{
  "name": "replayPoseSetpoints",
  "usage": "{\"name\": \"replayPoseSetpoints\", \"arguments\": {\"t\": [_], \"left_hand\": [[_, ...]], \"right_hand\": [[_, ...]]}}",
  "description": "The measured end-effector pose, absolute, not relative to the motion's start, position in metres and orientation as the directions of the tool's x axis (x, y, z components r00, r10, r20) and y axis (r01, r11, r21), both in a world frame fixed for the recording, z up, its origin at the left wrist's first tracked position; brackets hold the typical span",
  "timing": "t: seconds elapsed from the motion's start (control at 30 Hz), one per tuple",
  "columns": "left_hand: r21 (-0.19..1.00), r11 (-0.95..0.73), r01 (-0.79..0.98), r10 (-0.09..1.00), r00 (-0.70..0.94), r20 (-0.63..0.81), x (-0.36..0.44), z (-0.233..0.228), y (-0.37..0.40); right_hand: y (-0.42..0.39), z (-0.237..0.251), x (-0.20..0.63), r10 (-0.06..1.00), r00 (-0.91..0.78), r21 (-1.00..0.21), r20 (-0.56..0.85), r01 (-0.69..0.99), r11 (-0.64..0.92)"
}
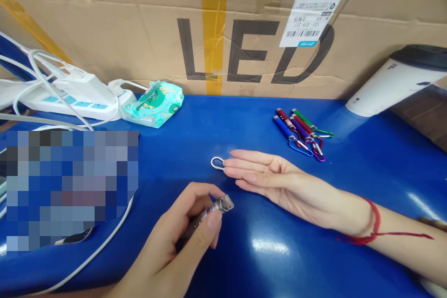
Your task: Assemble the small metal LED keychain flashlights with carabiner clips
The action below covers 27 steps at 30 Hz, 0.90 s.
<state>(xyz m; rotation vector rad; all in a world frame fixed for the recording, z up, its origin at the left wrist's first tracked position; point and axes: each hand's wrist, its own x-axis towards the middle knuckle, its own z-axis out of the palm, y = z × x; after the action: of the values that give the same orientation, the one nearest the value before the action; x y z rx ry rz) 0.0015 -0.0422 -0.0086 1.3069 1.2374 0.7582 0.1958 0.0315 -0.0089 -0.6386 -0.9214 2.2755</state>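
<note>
Low between the two hands, over the blue worktop, the left hand grasps a small silver torch between thumb and fingers. Its body is slim and metallic, mostly hidden inside the grip, and its clear, faceted tip pokes out past the thumb, pointing up and to the right toward the other hand.

The right hand lies flat and released on the worktop, palm turned up and fingers straight, holding nothing. A red string circles its wrist. Just beyond its fingertips a silver clip rests on the worktop, touching or nearly touching them; I cannot tell which.

Farther out from the right hand sits a little heap of coloured torches in blue, red, purple and green, each with a matching clip. Beyond the left hand lie a green tissue pack and a white power strip with cables. A cardboard box printed "LED" stands behind everything.
</note>
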Motion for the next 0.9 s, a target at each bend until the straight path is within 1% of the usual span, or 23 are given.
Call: {"name": "replayPoseSetpoints", "arguments": {"t": [0.13, 0.23, 0.33, 0.4, 0.47, 0.53, 0.57, 0.6, 0.67, 0.73, 0.83, 0.9], "left_hand": [[0.958, 0.237, 0.16, 0.933, 0.238, -0.271, 0.004, -0.008, -0.043], [0.965, 0.211, 0.153, 0.929, 0.276, -0.247, 0.005, -0.007, -0.044], [0.971, 0.195, 0.135, 0.923, 0.31, -0.229, 0.005, -0.006, -0.044], [0.97, 0.197, 0.141, 0.916, 0.326, -0.233, 0.004, -0.006, -0.043], [0.969, 0.191, 0.157, 0.907, 0.349, -0.235, 0.003, -0.007, -0.042], [0.972, 0.159, 0.17, 0.897, 0.386, -0.215, 0.001, -0.012, -0.039], [0.975, 0.13, 0.181, 0.895, 0.402, -0.194, 0.0, -0.014, -0.038], [0.979, 0.106, 0.174, 0.896, 0.41, -0.17, 0.0, -0.017, -0.037], [0.99, 0.026, 0.136, 0.9, 0.429, -0.082, -0.001, -0.023, -0.036], [0.993, -0.016, 0.114, 0.905, 0.424, -0.034, 0.0, -0.027, -0.036], [0.992, 0.0, 0.125, 0.907, 0.417, -0.053, 0.0, -0.029, -0.036], [0.989, 0.046, 0.143, 0.91, 0.403, -0.1, 0.0, -0.027, -0.036]], "right_hand": [[0.033, -0.008, 0.194, 0.679, -0.692, -0.73, -0.247, -0.328, -0.6], [0.032, -0.008, 0.193, 0.673, -0.687, -0.738, -0.273, -0.299, -0.605], [0.03, -0.007, 0.192, 0.678, -0.688, -0.78, -0.258, -0.266, -0.566], [0.027, -0.006, 0.191, 0.691, -0.674, -0.811, -0.262, -0.234, -0.536], [0.024, -0.005, 0.19, 0.709, -0.639, -0.824, -0.298, -0.202, -0.529], [0.021, -0.007, 0.188, 0.735, -0.601, -0.838, -0.312, -0.191, -0.512], [0.02, -0.01, 0.187, 0.741, -0.607, -0.852, -0.286, -0.192, -0.487], [0.02, -0.013, 0.187, 0.739, -0.634, -0.872, -0.23, -0.202, -0.445], [0.022, -0.022, 0.186, 0.679, -0.729, -0.908, -0.086, -0.223, -0.354], [0.025, -0.031, 0.187, 0.646, -0.763, -0.919, 0.004, -0.258, -0.299], [0.028, -0.037, 0.188, 0.632, -0.774, -0.923, 0.046, -0.274, -0.269], [0.027, -0.035, 0.189, 0.633, -0.774, -0.948, 0.022, -0.217, -0.233]]}}
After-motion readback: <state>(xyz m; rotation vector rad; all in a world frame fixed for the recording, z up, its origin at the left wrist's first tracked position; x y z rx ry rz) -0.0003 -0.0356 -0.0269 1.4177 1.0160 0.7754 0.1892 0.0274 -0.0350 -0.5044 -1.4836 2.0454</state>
